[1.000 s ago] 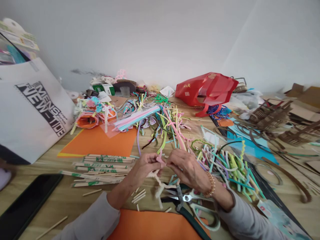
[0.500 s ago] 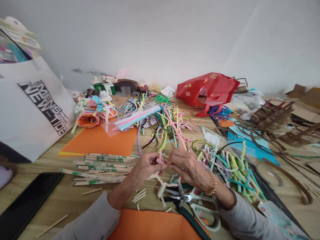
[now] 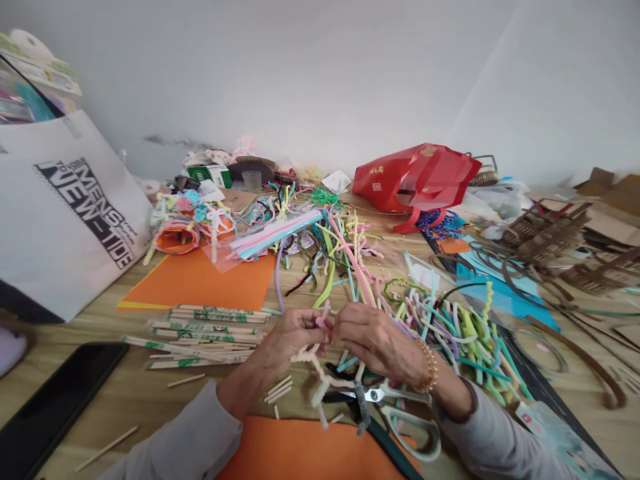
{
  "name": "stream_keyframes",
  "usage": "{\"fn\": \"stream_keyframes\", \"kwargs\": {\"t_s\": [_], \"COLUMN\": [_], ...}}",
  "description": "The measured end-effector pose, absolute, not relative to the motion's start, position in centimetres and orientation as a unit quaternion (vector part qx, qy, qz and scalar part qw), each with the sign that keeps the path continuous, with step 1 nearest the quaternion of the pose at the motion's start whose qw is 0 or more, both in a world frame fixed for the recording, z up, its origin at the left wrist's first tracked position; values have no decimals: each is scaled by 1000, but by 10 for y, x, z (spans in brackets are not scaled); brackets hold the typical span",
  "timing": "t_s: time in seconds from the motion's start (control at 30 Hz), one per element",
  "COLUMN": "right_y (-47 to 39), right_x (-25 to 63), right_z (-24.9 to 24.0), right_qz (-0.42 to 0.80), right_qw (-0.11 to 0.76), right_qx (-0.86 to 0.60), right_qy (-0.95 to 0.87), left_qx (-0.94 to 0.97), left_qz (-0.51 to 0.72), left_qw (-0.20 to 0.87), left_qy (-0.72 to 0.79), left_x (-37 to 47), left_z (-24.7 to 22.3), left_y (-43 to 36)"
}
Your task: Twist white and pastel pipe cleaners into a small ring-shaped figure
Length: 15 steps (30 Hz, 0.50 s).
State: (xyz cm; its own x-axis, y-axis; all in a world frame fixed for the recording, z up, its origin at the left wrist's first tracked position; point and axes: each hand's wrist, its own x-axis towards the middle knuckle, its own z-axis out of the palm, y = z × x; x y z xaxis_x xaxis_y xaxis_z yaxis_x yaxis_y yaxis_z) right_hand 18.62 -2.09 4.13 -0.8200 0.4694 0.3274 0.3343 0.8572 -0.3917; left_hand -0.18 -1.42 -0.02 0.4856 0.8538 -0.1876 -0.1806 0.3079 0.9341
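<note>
My left hand (image 3: 295,333) is closed, pinching a small pink pipe cleaner piece (image 3: 324,315) whose end pokes up above the fingers. Beside it, nearly touching, my right hand (image 3: 377,337) has its fingers pressed together at the same pink piece; its fingertips are partly hidden. Cream pipe cleaner pieces (image 3: 317,373) dangle below both hands, with a grey fuzzy piece (image 3: 361,407) at their right end. Under them lie scissors with pale handles (image 3: 413,427) and a dark-handled tool (image 3: 387,443).
Wrapped wooden sticks (image 3: 210,333) and a black phone (image 3: 60,400) lie left. Orange sheets (image 3: 300,453) are in front and at back left. Coloured pipe cleaners (image 3: 465,333) spread right. A white bag (image 3: 75,213) stands left, a red bag (image 3: 415,177) behind.
The dangling cream and grey pieces have swung and shifted slightly, the grey one lower and left across the scissors. Both hands remain close together, with the fingers slightly shifted.
</note>
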Motion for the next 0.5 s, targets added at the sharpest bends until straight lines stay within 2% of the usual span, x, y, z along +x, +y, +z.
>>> {"fn": "stream_keyframes", "kwargs": {"t_s": [0.23, 0.4, 0.5], "right_y": [-21, -28, -44], "right_x": [187, 185, 179], "right_z": [38, 41, 50], "right_qz": [166, 220, 217], "right_qw": [209, 307, 307], "right_qx": [-219, -286, -269], "right_qy": [-939, -881, -887], "left_qx": [457, 446, 412], "left_qz": [376, 409, 427], "left_qw": [729, 703, 701], "left_qy": [343, 374, 395], "left_x": [0, -6, -10], "left_z": [-4, -5, -2], "left_y": [-15, -12, -11]}}
